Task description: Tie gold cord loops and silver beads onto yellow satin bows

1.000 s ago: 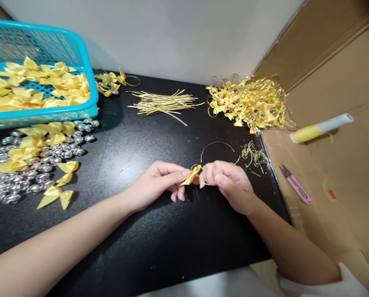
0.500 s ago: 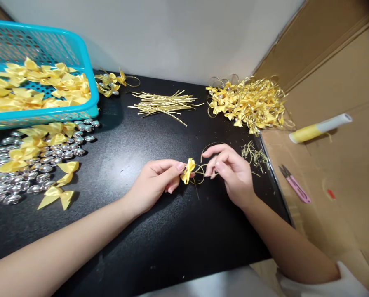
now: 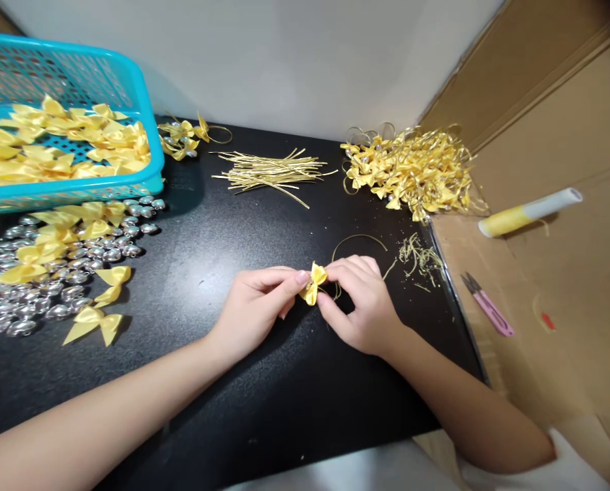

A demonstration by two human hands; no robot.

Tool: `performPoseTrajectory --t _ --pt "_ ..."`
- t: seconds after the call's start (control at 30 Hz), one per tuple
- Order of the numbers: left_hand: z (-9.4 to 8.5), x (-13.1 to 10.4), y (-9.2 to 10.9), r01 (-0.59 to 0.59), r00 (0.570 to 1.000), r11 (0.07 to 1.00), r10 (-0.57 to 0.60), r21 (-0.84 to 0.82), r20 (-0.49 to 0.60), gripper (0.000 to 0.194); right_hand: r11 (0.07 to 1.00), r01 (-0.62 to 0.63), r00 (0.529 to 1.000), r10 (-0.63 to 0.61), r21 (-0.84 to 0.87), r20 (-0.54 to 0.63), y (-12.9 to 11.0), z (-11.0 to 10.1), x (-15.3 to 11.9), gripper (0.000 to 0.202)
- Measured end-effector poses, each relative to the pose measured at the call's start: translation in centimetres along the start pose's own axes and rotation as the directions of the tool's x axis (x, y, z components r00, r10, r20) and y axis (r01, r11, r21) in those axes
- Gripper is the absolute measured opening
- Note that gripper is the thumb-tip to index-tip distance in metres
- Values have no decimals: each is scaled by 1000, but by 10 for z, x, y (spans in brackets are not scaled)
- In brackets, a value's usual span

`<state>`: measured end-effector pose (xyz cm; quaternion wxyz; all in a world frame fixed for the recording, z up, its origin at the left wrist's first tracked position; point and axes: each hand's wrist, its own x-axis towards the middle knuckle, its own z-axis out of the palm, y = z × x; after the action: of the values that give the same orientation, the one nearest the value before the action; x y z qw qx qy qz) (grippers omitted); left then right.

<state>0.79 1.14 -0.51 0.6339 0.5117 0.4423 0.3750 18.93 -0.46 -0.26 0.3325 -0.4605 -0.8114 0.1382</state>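
Observation:
A small yellow bow point(image 3: 313, 284) is held between my two hands over the black table. My left hand point(image 3: 258, 300) pinches its left side between thumb and fingers. My right hand point(image 3: 360, 300) has thumb and forefinger at the bow's right side, closed on it. A thin gold cord point(image 3: 358, 236) loops out from behind the bow and above my right hand, with an end sticking out on the right. Whether a bead sits under the bow is hidden by my fingers.
A blue basket point(image 3: 154, 160) of yellow bows stands at the back left, silver beads point(image 3: 72, 293) before it. Gold cords point(image 3: 274, 170) lie at the back, finished looped bows point(image 3: 412, 170) at the back right. Cord scraps point(image 3: 420, 256) and pink snips point(image 3: 491, 310) are at the right.
My right hand has moved left from the cord loops to the bow, and its fingers have closed there. The bow has turned to face the camera more. My left hand has barely moved.

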Motion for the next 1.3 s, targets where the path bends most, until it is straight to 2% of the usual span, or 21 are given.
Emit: performPoseTrajectory --t 0.13,0.3,0.5,0.63,0.73,0.87,0.97,1.13,1.3 --pt "1 0 3 -20 1000 999 20 38 -1 39 999 17 999 -18 34 32 3 0 1 16" --pt "-1 0 -1 3 1000 1000 -3 3 22 34 992 27 998 -34 123 56 2 -2 1 15" --pt "-7 3 -4 92 985 988 -72 -122 155 34 988 61 997 -67 143 39 3 -1 1 19" --pt "-10 6 -4 147 968 982 -117 -122 223 29 989 72 996 -78 126 38 5 -2 1 18" --pt "-11 7 -4 139 965 980 -103 -139 241 31 990 84 995 -89 113 42 6 -2 0 17" --pt "-13 9 -3 157 953 970 -99 -187 287 50 990 89 994 -95 106 54 6 -2 0 18" --pt "-13 9 -2 151 941 964 -73 -217 330 54 988 94 993 -103 122 64 6 -3 1 18" --pt "-10 6 -3 100 938 965 -10 -242 346 51 967 128 988 -144 219 55 4 -3 2 21" --pt "-9 2 -4 52 947 970 27 -237 320 43 963 164 983 -177 215 41 3 -5 4 20"
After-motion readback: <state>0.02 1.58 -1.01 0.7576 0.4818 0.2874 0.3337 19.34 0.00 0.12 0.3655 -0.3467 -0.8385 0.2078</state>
